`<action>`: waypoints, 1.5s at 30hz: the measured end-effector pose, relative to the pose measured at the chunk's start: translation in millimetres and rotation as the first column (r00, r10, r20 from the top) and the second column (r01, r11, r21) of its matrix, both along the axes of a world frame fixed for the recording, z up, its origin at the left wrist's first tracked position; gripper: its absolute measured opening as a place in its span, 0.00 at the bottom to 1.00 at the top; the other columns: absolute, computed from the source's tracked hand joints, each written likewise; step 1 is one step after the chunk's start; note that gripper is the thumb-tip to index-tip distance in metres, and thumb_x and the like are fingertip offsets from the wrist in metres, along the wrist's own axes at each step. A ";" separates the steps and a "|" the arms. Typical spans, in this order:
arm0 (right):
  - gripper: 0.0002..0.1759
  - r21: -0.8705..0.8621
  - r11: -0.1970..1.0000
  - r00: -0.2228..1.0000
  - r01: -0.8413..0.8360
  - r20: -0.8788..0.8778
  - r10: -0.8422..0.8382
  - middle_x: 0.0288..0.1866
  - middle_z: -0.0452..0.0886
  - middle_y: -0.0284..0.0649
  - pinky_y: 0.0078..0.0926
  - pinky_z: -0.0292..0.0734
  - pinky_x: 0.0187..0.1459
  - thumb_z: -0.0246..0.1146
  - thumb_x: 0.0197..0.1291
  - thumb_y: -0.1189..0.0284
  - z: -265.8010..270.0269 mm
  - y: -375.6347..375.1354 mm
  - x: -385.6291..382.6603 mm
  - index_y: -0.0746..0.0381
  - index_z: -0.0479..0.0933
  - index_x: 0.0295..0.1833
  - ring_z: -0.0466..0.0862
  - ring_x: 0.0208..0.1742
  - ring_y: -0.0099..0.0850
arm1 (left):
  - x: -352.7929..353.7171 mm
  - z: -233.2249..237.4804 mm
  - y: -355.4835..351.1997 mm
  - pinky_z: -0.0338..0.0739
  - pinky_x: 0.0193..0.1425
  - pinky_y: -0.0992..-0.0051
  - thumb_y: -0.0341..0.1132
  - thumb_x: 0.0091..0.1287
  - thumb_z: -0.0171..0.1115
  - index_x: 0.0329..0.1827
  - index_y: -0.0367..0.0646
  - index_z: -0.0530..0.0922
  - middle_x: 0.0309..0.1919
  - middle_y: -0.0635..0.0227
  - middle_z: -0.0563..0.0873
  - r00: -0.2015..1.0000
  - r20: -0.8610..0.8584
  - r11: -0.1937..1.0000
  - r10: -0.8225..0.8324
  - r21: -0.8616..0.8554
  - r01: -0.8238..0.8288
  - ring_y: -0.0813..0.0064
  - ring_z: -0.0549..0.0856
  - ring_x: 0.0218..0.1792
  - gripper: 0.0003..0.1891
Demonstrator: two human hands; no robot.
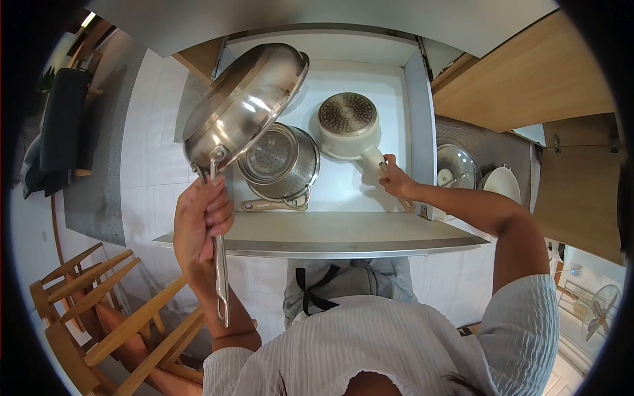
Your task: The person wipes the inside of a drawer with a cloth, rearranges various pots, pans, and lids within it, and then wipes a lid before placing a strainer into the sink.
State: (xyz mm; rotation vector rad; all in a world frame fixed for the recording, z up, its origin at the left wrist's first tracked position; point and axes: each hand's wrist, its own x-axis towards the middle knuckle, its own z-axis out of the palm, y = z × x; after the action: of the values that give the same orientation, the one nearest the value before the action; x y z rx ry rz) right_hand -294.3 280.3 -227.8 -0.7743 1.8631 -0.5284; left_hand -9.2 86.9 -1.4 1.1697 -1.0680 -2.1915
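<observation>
I see a steel pan (244, 109) tilted up just beyond the left hand (205, 214), which is clenched round its long handle (221, 270); over the drawer (360, 191), the right hand (397, 179) grips an upturned cream saucepan (349, 135) by its pale handle (374, 160); between both hands sits a steel pot (282, 162), and right of the right hand, a clear lid (459, 162)

Pan (244, 102) beyond the left hand (203, 216), above the left part of the drawer (356, 229); its handle (220, 270) passes through that grip to the near side. Saucepan (348, 124), inverted inside the drawer, lies beyond and left of the right hand (397, 181), which grips its handle. Steamer pot (300, 162) stands in the drawer between both grips. Lid (460, 162) lies right of the right-hand grip, outside the drawer.
</observation>
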 end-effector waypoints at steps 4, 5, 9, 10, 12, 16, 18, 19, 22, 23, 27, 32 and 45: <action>0.26 0.220 0.935 0.849 -0.280 -0.398 0.348 0.46 0.70 0.58 0.42 0.69 0.49 0.56 0.53 0.74 -27.5 -3.6 3.1 0.65 0.49 0.52 0.72 0.48 0.51 | 12.9 19.1 11.6 0.51 0.10 0.89 0.31 0.63 0.53 0.27 0.43 0.65 0.15 0.79 0.61 0.999 0.006 0.999 0.038 -0.020 -0.038 0.92 0.57 0.12 0.08; 0.24 0.214 0.919 0.839 -0.330 -0.380 0.390 0.46 0.70 0.60 0.45 0.69 0.49 0.56 0.53 0.74 -42.4 -0.5 0.0 0.65 0.50 0.50 0.72 0.47 0.54 | 17.0 23.1 13.3 0.50 0.09 0.89 0.31 0.63 0.53 0.27 0.43 0.65 0.15 0.79 0.60 0.999 0.003 0.999 0.042 -0.027 -0.041 0.92 0.57 0.12 0.08; 0.19 0.236 0.889 0.784 -0.392 -0.419 0.458 0.44 0.70 0.59 0.49 0.71 0.45 0.52 0.53 0.76 -64.1 6.8 -4.5 0.68 0.52 0.47 0.73 0.46 0.55 | 34.2 30.2 15.9 0.50 0.09 0.89 0.31 0.64 0.52 0.28 0.41 0.66 0.15 0.79 0.60 0.998 -0.020 0.998 0.062 -0.022 -0.063 0.92 0.56 0.12 0.08; 0.18 0.226 0.893 0.770 -0.390 -0.452 0.450 0.44 0.70 0.59 0.47 0.72 0.45 0.52 0.53 0.76 -65.7 6.9 -2.5 0.69 0.54 0.47 0.74 0.46 0.55 | 36.8 31.0 16.7 0.50 0.08 0.90 0.31 0.64 0.52 0.29 0.40 0.65 0.15 0.79 0.60 0.996 -0.028 0.996 0.080 -0.042 -0.081 0.92 0.56 0.11 0.07; 0.19 0.222 0.895 0.765 -0.386 -0.465 0.445 0.45 0.70 0.58 0.46 0.73 0.44 0.53 0.53 0.76 -67.6 7.7 -0.3 0.70 0.55 0.48 0.75 0.45 0.54 | 41.9 33.1 18.6 0.49 0.08 0.90 0.31 0.64 0.52 0.30 0.40 0.65 0.15 0.79 0.60 0.994 -0.036 0.993 0.101 -0.061 -0.103 0.92 0.55 0.11 0.07; 0.16 0.319 0.869 0.747 -0.377 -0.450 0.490 0.45 0.72 0.55 0.40 0.77 0.40 0.55 0.55 0.72 -57.8 -2.5 -1.6 0.71 0.64 0.45 0.79 0.43 0.48 | 49.5 35.9 21.5 0.49 0.08 0.90 0.31 0.64 0.52 0.31 0.40 0.65 0.15 0.78 0.60 0.990 -0.063 0.989 0.127 -0.072 -0.131 0.92 0.55 0.11 0.07; 0.14 0.452 0.722 0.614 -0.524 -0.386 0.688 0.44 0.74 0.53 0.37 0.78 0.38 0.56 0.56 0.70 -1.9 -35.5 6.2 0.70 0.67 0.41 0.80 0.42 0.44 | 56.4 35.2 22.2 0.49 0.08 0.90 0.30 0.64 0.52 0.31 0.40 0.65 0.15 0.78 0.60 0.988 -0.074 0.987 0.134 -0.077 -0.140 0.92 0.55 0.11 0.06; 0.14 0.564 0.528 0.446 -0.635 -0.290 0.847 0.42 0.77 0.51 0.34 0.78 0.36 0.57 0.56 0.67 18.9 -53.1 14.6 0.69 0.71 0.37 0.81 0.42 0.41 | 61.6 32.9 22.9 0.48 0.08 0.90 0.30 0.64 0.52 0.32 0.40 0.66 0.15 0.78 0.60 0.986 -0.090 0.987 0.137 -0.071 -0.144 0.92 0.55 0.11 0.06; 0.20 0.156 0.964 0.969 -0.215 0.157 0.191 0.30 0.79 0.39 0.32 0.77 0.32 0.50 0.64 0.59 -5.0 -73.7 42.5 0.64 0.74 0.28 0.79 0.29 0.27 | 68.5 31.9 27.8 0.48 0.08 0.90 0.31 0.64 0.52 0.34 0.40 0.66 0.15 0.77 0.60 0.984 -0.086 0.985 0.158 -0.059 -0.164 0.92 0.54 0.11 0.05; 0.19 0.066 0.994 0.886 0.091 0.451 -0.111 0.28 0.74 0.32 0.30 0.74 0.35 0.46 0.66 0.60 -24.7 -78.6 57.7 0.62 0.72 0.31 0.74 0.29 0.22 | 68.7 31.5 28.5 0.48 0.08 0.90 0.31 0.64 0.52 0.35 0.40 0.66 0.15 0.77 0.60 0.981 -0.076 0.981 0.180 -0.056 -0.185 0.92 0.54 0.11 0.05; 0.11 0.218 0.765 0.540 0.606 0.594 -0.597 0.34 0.70 0.34 0.32 0.66 0.43 0.44 0.67 0.63 -52.9 -115.8 104.1 0.56 0.69 0.39 0.68 0.38 0.27 | 79.2 29.8 31.6 0.47 0.09 0.89 0.31 0.64 0.52 0.35 0.40 0.67 0.15 0.78 0.60 0.980 -0.061 0.978 0.190 -0.078 -0.195 0.92 0.54 0.11 0.05; 0.11 0.294 0.643 0.384 0.707 0.605 -0.698 0.36 0.71 0.34 0.38 0.67 0.47 0.44 0.67 0.65 -53.2 -135.8 121.5 0.57 0.69 0.41 0.70 0.38 0.30 | 94.4 27.7 38.4 0.48 0.09 0.89 0.30 0.64 0.52 0.34 0.41 0.67 0.14 0.78 0.58 0.976 -0.032 0.975 0.217 -0.031 -0.218 0.91 0.54 0.11 0.04; 0.10 0.193 0.497 0.192 0.846 0.759 -0.622 0.43 0.77 0.45 0.31 0.74 0.50 0.47 0.60 0.75 23.9 -149.3 24.4 0.67 0.73 0.41 0.78 0.42 0.33 | 99.9 32.2 47.8 0.47 0.08 0.90 0.29 0.63 0.53 0.33 0.42 0.67 0.14 0.79 0.59 0.958 -0.046 0.957 0.284 -0.040 -0.286 0.92 0.54 0.11 0.04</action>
State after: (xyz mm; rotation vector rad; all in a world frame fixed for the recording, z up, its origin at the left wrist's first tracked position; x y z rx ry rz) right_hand -269.8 131.1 -203.9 0.3571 1.1910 -1.5287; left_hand 90.7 134.7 30.8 1.1742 -0.8682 -1.9477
